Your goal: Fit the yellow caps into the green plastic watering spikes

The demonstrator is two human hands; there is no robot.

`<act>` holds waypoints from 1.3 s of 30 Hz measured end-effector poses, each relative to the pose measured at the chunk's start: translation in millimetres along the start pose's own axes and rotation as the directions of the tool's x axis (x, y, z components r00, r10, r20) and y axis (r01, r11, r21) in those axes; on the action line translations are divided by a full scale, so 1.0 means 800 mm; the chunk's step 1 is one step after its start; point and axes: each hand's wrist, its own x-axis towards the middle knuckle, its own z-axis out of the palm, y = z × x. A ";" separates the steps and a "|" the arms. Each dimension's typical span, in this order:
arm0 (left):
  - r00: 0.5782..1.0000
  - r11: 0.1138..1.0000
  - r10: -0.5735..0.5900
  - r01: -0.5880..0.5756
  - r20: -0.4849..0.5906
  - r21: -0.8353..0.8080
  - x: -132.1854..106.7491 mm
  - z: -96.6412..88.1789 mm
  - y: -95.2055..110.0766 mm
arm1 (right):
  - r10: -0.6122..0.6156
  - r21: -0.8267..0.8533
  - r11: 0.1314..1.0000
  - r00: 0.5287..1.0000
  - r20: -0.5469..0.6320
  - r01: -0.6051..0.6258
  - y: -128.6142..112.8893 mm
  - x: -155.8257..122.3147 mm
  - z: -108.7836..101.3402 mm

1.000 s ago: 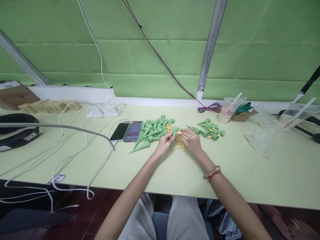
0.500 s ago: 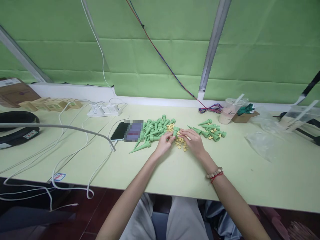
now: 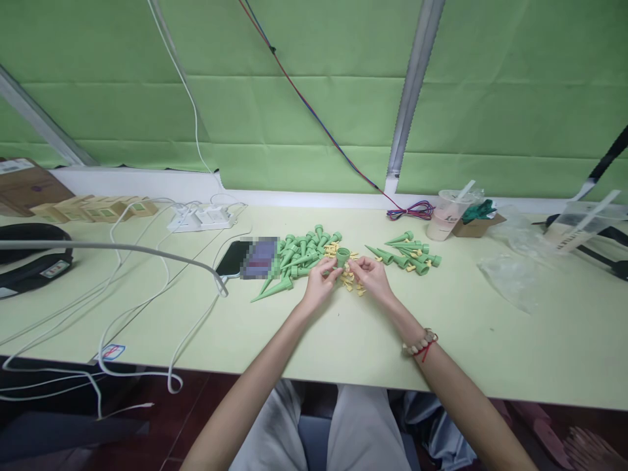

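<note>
My left hand is closed around a green watering spike, whose round open mouth tips up toward me. My right hand is pinched close against the spike's right side; whatever sits between its fingertips is too small to make out. Beneath and between both hands lie several small yellow valve pieces. To the left is a heap of green spikes with caps. A smaller group of green spikes, some with yellow pieces in them, lies to the right of my right hand.
A phone lies left of the heap. White cables and a power strip spread across the left side. Drink cups, a small box and a clear plastic bag are on the right.
The spike in my left hand has tilted, so its open mouth now faces me more. My right fingers have moved slightly lower beside it.
</note>
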 end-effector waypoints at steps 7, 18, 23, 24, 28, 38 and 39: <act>0.998 0.999 -0.023 0.026 -0.053 0.045 0.000 0.008 0.001 | 0.074 0.056 0.996 0.997 0.030 -0.075 0.004 0.001 0.002; 0.999 0.987 -0.031 0.035 -0.025 0.155 -0.001 0.001 0.000 | -0.457 -0.741 0.449 0.841 0.290 0.499 0.013 0.001 -0.012; 0.998 0.973 0.051 -0.058 0.038 0.222 -0.005 0.004 -0.003 | -0.375 -0.691 0.601 0.905 0.200 0.402 0.012 -0.002 -0.009; 0.997 0.969 0.062 -0.071 0.046 0.235 -0.006 0.004 -0.004 | -0.330 -0.650 0.675 0.931 0.158 0.350 0.012 -0.003 -0.008; 0.994 0.952 0.087 -0.105 0.072 0.288 -0.007 0.002 -0.007 | -0.085 -0.374 0.923 0.996 0.034 0.091 0.012 -0.006 -0.001; 0.983 0.941 0.169 -0.183 0.074 0.285 -0.008 0.003 -0.008 | 0.458 0.256 0.785 0.807 0.373 -0.564 -0.008 0.000 0.008; 0.986 0.944 0.157 -0.169 0.065 0.282 -0.008 0.004 -0.006 | 0.447 0.238 0.801 0.813 0.374 -0.549 -0.008 0.000 0.008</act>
